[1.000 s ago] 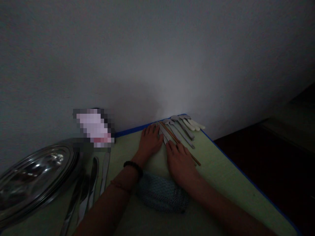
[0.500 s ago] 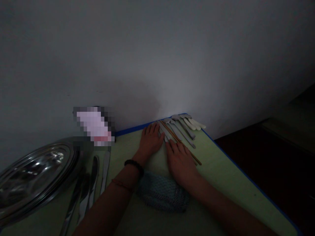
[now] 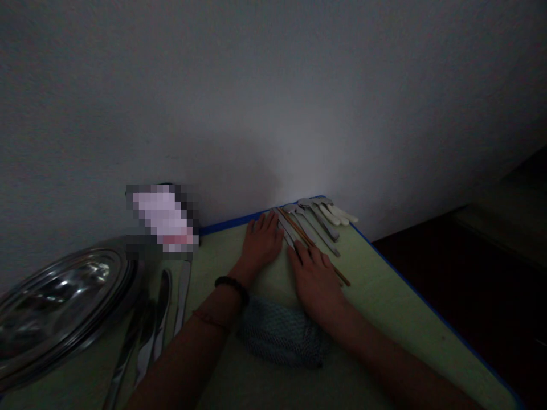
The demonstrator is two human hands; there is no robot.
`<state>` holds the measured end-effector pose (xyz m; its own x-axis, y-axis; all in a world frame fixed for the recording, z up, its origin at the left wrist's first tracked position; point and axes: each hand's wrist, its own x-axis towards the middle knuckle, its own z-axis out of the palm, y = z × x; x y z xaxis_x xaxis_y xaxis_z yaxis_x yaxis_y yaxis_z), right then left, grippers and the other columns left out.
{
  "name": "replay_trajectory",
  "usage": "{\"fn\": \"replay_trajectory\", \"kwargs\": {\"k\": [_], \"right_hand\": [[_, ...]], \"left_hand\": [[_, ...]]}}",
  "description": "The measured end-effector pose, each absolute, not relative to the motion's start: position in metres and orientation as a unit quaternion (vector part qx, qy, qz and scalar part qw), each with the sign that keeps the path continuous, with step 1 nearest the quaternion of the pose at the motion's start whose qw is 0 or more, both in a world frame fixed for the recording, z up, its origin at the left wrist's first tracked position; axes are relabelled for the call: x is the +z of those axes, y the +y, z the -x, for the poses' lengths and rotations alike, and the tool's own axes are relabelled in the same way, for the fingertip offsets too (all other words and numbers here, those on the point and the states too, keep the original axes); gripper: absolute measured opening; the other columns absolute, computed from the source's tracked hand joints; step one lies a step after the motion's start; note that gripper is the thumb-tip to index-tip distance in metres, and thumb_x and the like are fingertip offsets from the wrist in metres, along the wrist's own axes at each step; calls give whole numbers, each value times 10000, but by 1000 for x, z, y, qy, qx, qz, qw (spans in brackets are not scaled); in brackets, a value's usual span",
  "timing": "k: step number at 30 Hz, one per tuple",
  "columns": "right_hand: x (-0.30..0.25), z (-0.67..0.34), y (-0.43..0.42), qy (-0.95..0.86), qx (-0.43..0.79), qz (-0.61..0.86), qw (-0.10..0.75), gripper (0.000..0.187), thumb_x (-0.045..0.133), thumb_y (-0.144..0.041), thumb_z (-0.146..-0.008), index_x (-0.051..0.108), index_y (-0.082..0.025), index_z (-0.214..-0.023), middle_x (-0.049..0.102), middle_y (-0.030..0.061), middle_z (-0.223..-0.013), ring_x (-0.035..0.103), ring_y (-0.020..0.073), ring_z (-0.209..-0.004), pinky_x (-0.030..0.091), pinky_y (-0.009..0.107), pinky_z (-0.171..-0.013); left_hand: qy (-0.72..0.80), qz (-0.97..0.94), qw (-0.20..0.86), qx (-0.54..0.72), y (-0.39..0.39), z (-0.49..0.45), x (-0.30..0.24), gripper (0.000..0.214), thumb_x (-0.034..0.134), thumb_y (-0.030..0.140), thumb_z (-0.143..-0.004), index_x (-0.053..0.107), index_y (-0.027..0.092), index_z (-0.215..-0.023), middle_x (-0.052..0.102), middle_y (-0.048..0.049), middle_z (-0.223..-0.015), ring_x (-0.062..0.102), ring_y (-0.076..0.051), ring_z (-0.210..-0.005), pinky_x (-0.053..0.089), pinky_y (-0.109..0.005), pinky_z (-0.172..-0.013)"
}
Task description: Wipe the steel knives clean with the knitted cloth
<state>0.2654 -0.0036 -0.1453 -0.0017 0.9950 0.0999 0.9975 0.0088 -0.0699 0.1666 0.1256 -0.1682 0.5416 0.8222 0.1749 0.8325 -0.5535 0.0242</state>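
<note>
My left hand (image 3: 261, 244) lies flat on the pale green table top (image 3: 384, 307), fingers stretched toward the far edge, touching a knife (image 3: 285, 230) at its right side. My right hand (image 3: 316, 279) rests flat too, its fingers over the lower ends of a pair of brown chopsticks (image 3: 301, 233). Beyond the fingers, a row of metal spoons (image 3: 316, 222) and two white-handled pieces (image 3: 339, 214) lies by the wall. The scene is dim.
A blue knitted cloth (image 3: 280, 337) lies between my forearms. At the left stands a shiny steel tray (image 3: 55, 310) with several knives and spoons (image 3: 160, 313) beside it. The table's blue edge (image 3: 410, 285) runs down the right; a dark floor lies past it.
Both hands stay flat in nearly the same place; the right hand has edged slightly toward the cutlery. Nothing has been picked up.
</note>
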Motion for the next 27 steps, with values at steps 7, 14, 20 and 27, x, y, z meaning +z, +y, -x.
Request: {"fn": "replay_trajectory", "kwargs": {"k": [7,14,20,27], "right_hand": [[-145,-265,-4,-705,-23,706,61,506,291,-44,-865,402,-56,-1358,434,165,-1400,451,317,-1152,384,455,-922],[-146,-264,-3,-704,-35,708,48,492,301,-42,-868,425,-53,-1344,448,168,-1390,453,323,-1175,387,444,-931],[-148,-266,-2,-705,-45,707,46,489,294,-46,-871,417,-38,-1343,449,179,-1387,448,323,-1182,393,453,-920],[-147,-267,-2,-706,-49,704,58,480,297,-48,-877,413,-32,-1343,451,183,-1384,432,320,-1211,388,459,-936]], "left_hand": [[-474,876,27,-87,126,-167,-169,546,196,436,-945,274,201,-1432,295,-27,-1500,262,-245,-1365,195,-450,-1111],[-473,876,26,-91,125,-167,-169,544,202,446,-946,285,207,-1428,329,-46,-1485,271,-262,-1360,205,-473,-1104],[-479,873,22,-87,126,-168,-169,591,201,473,-940,285,143,-1423,327,-72,-1484,248,-256,-1370,189,-450,-1116],[-483,871,20,-84,126,-168,-169,580,193,474,-942,296,160,-1419,322,-63,-1487,241,-241,-1375,187,-440,-1120]]}}
